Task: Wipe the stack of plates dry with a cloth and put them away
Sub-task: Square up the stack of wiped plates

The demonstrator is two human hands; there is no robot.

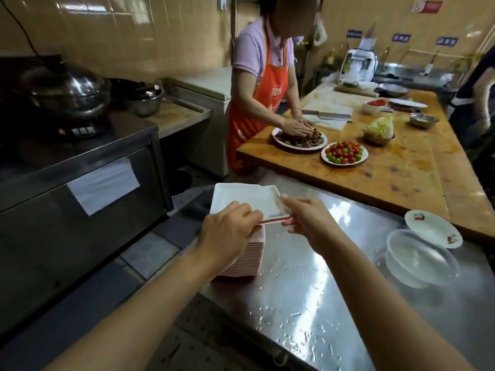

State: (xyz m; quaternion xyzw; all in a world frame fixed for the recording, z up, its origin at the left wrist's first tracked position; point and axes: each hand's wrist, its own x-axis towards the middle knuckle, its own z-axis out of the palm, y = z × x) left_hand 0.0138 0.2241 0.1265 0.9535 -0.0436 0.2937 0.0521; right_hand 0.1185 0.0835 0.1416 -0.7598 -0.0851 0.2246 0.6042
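A tall stack of square plates point(247, 259), white on top with pink-red rims, stands at the left edge of a wet steel table point(334, 277). The top plate point(246, 200) is lifted a little at its near side. My left hand point(227, 231) grips its near edge, fingers curled over the rim. My right hand point(308, 218) pinches the plate's near right corner. No cloth is in view.
A clear plastic bowl point(420, 257) and a small flowered plate point(432, 228) sit at the table's right. Beyond, a person in an orange apron point(263, 84) handles food on a wooden table point(401, 162) with dishes. A steel stove point(72, 167) stands left.
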